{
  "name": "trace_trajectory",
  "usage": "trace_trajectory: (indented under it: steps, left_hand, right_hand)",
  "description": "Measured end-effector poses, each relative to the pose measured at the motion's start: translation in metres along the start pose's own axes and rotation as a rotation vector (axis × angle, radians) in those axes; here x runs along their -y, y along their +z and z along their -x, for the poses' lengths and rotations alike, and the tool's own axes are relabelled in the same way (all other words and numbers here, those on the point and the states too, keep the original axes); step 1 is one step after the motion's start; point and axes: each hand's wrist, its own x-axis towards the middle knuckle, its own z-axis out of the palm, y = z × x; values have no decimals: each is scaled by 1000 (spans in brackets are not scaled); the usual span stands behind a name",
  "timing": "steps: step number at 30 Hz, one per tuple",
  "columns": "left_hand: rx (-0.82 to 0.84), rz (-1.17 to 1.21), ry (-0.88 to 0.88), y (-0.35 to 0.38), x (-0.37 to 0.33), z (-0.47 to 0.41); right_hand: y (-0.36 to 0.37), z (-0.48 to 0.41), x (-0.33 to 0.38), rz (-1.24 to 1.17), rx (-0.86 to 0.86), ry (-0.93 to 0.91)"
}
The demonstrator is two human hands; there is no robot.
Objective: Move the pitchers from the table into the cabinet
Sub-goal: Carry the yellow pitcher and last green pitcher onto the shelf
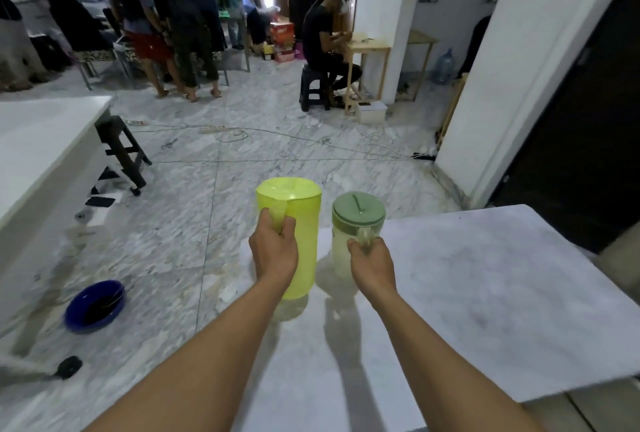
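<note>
A tall yellow-green pitcher (pixel 301 224) with a matching lid stands at the far left corner of the white marble-look table (pixel 485 293). My left hand (pixel 275 251) is closed around its handle. Just to its right is a shorter clear pitcher with a green lid (pixel 358 215), and my right hand (pixel 372 265) grips its handle. Both pitchers are upright; whether they rest on the table or hang just above it I cannot tell. No cabinet interior is visible.
A dark doorway or opening (pixel 571 120) lies to the right past a white wall. On the marble floor sit a blue basin (pixel 95 307), cables and a power strip (pixel 211 129). A white table (pixel 41 147) stands left. A seated person (pixel 325 44) and several standing people are at the back.
</note>
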Motion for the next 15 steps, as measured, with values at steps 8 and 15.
trace_trajectory:
  steps: [8, 15]
  left_hand:
    - [154, 111, 195, -18, -84, 33]
    - [315, 297, 361, -18, -182, 104]
  right_hand:
    - [-91, 63, 40, -93, -300, -37]
    - [-201, 146, 65, -107, -603, -106]
